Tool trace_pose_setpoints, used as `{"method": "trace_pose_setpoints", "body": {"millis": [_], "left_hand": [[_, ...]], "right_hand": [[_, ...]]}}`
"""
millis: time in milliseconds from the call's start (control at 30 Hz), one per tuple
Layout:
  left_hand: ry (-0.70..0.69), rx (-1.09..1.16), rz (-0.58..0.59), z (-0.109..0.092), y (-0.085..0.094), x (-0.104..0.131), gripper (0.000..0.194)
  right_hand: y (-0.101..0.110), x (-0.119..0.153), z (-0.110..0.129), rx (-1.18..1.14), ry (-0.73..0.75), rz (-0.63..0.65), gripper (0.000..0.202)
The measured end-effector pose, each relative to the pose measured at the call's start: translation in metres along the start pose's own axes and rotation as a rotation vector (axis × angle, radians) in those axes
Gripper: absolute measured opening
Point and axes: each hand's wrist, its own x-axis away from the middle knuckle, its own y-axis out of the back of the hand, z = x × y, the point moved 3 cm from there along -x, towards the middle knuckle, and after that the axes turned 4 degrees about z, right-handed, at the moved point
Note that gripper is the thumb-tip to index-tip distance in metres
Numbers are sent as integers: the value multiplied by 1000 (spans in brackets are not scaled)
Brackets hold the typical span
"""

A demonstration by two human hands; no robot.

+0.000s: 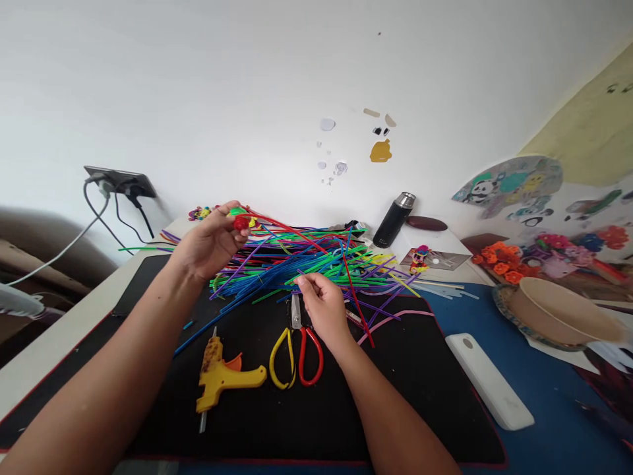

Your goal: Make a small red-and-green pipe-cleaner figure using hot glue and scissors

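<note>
My left hand [212,241] is raised over the left of the pile, its fingertips pinching a small pipe-cleaner piece [241,223] with a red ball-like part and bits of green and yellow. A red stem runs rightward from near it. Lower and to the right, my right hand [324,307] has thumb and finger pressed together. A purple tip shows by these fingers, but whether they grip it I cannot tell. Pipe cleaners [277,267] in many colours lie heaped behind both hands. Just below the right fingers rest scissors [296,316] with one yellow and one red handle.
A yellow glue gun [217,376] lies on the black mat [395,409]. Behind the pile stand a black thermos [394,221], a white box [445,247] and a small pipe-cleaner figure [420,259]. To the right are a white oblong device [489,381] and a beige bowl [568,310].
</note>
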Motion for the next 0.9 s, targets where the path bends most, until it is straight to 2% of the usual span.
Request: {"method": "trace_pose_setpoints", "body": {"millis": [100,200,333,433,500,600,700,900], "left_hand": [[28,0,62,5,-6,2,30],[25,25,93,4,-6,2,32],[35,27,140,1,-8,4,32],[18,35,165,0,-13,7,31],[21,49,164,2,-18,9,32],[38,55,166,8,-24,13,34],[57,31,207,13,-30,17,33],[84,6,259,18,-38,24,32]], "right_hand": [[-5,7,4,165,41,36,41],[-2,18,12,402,31,123,33],[14,41,17,726,-61,220,17],[26,61,17,877,-163,247,18],[26,74,17,946,-205,309,21],[16,88,19,1059,-230,394,35],[-1,94,21,1200,-192,440,44],[-28,85,16,1294,-205,482,43]]}}
